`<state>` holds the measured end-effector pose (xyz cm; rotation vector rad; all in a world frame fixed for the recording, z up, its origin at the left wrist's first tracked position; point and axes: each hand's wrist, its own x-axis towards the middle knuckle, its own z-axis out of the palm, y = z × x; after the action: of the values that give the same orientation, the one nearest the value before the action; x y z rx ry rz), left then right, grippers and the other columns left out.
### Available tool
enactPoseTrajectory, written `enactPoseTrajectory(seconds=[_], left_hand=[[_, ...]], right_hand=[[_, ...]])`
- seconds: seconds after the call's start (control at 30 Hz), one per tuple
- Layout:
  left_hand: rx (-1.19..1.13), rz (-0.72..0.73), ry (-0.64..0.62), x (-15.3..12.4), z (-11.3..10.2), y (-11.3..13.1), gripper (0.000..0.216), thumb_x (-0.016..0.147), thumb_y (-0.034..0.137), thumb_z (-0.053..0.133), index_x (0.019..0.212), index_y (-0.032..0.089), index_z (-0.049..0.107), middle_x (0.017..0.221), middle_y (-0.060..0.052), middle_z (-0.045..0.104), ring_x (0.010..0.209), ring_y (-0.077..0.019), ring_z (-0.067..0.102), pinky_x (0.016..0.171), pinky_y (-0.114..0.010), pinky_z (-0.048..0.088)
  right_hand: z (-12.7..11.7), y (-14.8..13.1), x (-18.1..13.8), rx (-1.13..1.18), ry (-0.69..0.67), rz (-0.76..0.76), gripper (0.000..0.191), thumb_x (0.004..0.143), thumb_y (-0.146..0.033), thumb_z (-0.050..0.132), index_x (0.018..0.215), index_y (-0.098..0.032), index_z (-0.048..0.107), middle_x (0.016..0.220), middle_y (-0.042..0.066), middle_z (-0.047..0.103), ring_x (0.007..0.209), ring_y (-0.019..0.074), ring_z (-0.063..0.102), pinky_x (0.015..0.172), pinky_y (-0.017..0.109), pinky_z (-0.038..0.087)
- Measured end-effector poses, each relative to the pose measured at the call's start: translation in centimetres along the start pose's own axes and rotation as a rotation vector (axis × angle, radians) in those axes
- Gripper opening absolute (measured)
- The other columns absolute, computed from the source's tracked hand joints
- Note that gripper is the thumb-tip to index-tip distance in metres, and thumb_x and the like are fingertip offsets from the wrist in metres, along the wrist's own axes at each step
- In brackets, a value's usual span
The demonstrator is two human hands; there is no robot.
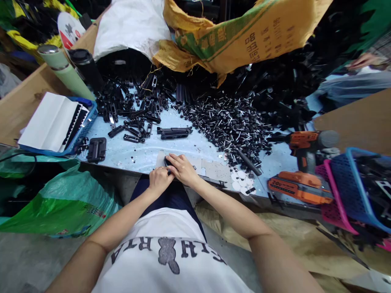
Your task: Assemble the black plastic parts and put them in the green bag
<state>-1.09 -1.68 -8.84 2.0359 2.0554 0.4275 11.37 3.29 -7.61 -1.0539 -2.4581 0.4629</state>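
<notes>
At the table's front edge, my left hand (160, 179) is closed around a small black plastic part (167, 161), most of which the fingers hide. My right hand (182, 168) presses on the same part from the right, its fingers bent over it. Both hands touch each other above a grey cardboard piece (210, 169). Just beyond them lie several long black plastic parts (174, 132) side by side. A big heap of black-headed screws (232, 122) spreads to the right of these.
An orange cordless drill (301, 185) rests at the right beside pink (331, 195) and blue baskets (356, 183). Left are a blue tray (82, 130) with papers, a green flask (69, 75) and a black block (96, 149). A yellow sack (244, 36) lies behind. Another person's hand (363, 61) shows far right.
</notes>
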Motion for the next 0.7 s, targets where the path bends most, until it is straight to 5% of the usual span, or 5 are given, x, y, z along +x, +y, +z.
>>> enactPoseTrajectory(seconds=[0.17, 0.27, 0.4, 0.5, 0.7], left_hand=[[0.026, 0.056, -0.036, -0.3, -0.4, -0.2, 0.025, 0.085, 0.023, 0.046, 0.078, 0.014, 0.068, 0.073, -0.01, 0.067, 0.072, -0.0206, 0.064, 0.065, -0.029, 0.045], [0.018, 0.312, 0.009, 0.3, -1.2, -0.4, 0.025, 0.088, 0.028, 0.045, 0.087, 0.015, 0.066, 0.087, -0.011, 0.067, 0.086, -0.0213, 0.062, 0.074, -0.031, 0.046], [-0.06, 0.711, -0.066, 3.0, -2.0, 0.8, 0.029, 0.088, 0.034, 0.051, 0.107, 0.014, 0.06, 0.111, -0.014, 0.06, 0.102, -0.0229, 0.056, 0.087, -0.036, 0.044], [-0.169, 0.735, -0.125, 5.1, -2.6, 1.9, 0.035, 0.086, 0.035, 0.054, 0.114, 0.013, 0.055, 0.115, -0.012, 0.056, 0.101, -0.0212, 0.056, 0.085, -0.039, 0.048], [-0.238, 0.777, -0.096, 3.8, -6.1, 1.4, 0.033, 0.091, 0.042, 0.042, 0.098, 0.014, 0.059, 0.096, -0.008, 0.061, 0.084, -0.0157, 0.059, 0.075, -0.034, 0.051]], right_hand=[[-0.4, -0.6, -0.7, -0.076, 0.058, -0.06, 0.042, 0.095, -0.035, 0.035, 0.125, -0.013, 0.054, 0.127, 0.012, 0.055, 0.099, 0.0219, 0.05, 0.088, 0.038, 0.044], [-2.1, 1.0, -3.8, -0.166, 0.116, -0.148, 0.043, 0.093, -0.038, 0.04, 0.124, -0.011, 0.052, 0.13, 0.014, 0.052, 0.11, 0.022, 0.049, 0.093, 0.037, 0.041], [-4.7, 5.3, -8.9, -0.455, 0.163, 0.056, 0.05, 0.083, -0.057, 0.05, 0.097, -0.011, 0.064, 0.099, 0.017, 0.064, 0.094, 0.0257, 0.056, 0.079, 0.037, 0.042], [-6.4, 7.3, -10.2, -0.558, 0.12, 0.076, 0.051, 0.083, -0.06, 0.047, 0.063, -0.015, 0.06, 0.062, 0.008, 0.058, 0.062, 0.0174, 0.054, 0.058, 0.028, 0.036], [-11.5, 3.6, -8.1, -0.218, 0.05, -0.175, 0.055, 0.092, -0.054, 0.031, 0.059, -0.016, 0.054, 0.053, 0.003, 0.05, 0.05, 0.0113, 0.044, 0.05, 0.026, 0.026]])
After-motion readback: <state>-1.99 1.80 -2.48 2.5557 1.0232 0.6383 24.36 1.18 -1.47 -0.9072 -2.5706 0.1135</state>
